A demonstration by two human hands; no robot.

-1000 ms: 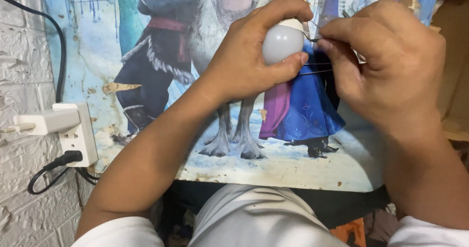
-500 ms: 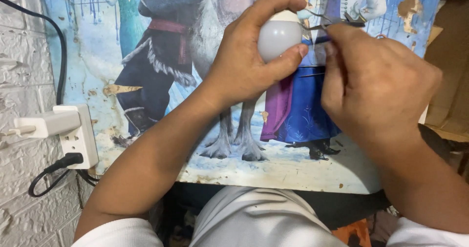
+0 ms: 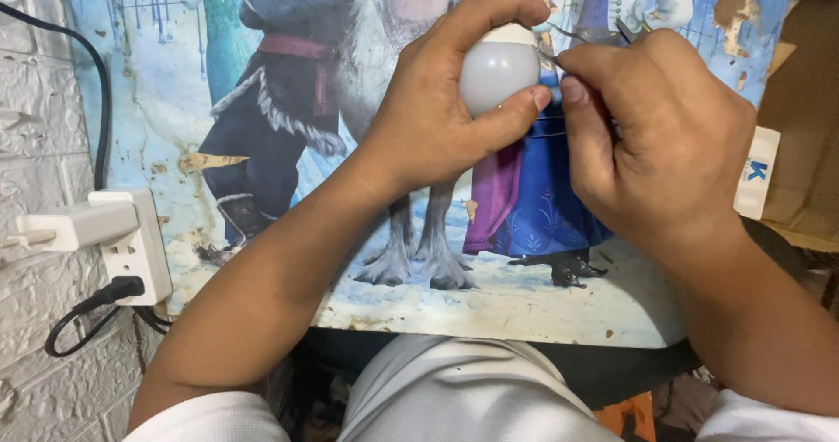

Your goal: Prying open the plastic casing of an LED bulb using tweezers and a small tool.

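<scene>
The person's left hand (image 3: 437,118) is gripping a white LED bulb (image 3: 498,70) above a table whose top is covered with a worn cartoon-printed sheet (image 3: 288,145). The bulb's frosted dome is facing down toward the camera, sitting between the index finger, which is curling over its upper side, and the thumb (image 3: 516,110), which is pressing against its lower edge; the fingers are closed firmly around it. The bulb's white neck is just showing above the index finger at the top of the frame. The left forearm is reaching up diagonally from the lower left, with the wrist bent slightly inward.

The right hand (image 3: 655,136) is sitting just beside the bulb on its right, fingers bunched together and pinched on a thin metal tool (image 3: 622,31), whose tip is poking out above the knuckles; what kind of tool it is cannot be told. Thin wires (image 3: 568,33) are running from the bulb's side toward this hand. The right forearm is coming in from the lower right corner.

At the left, a white wall socket (image 3: 140,250) on the white brick wall is carrying a white adapter (image 3: 74,225) and a black plug with a cable (image 3: 96,298). A cardboard box (image 3: 800,162) is lying at the right edge.
</scene>
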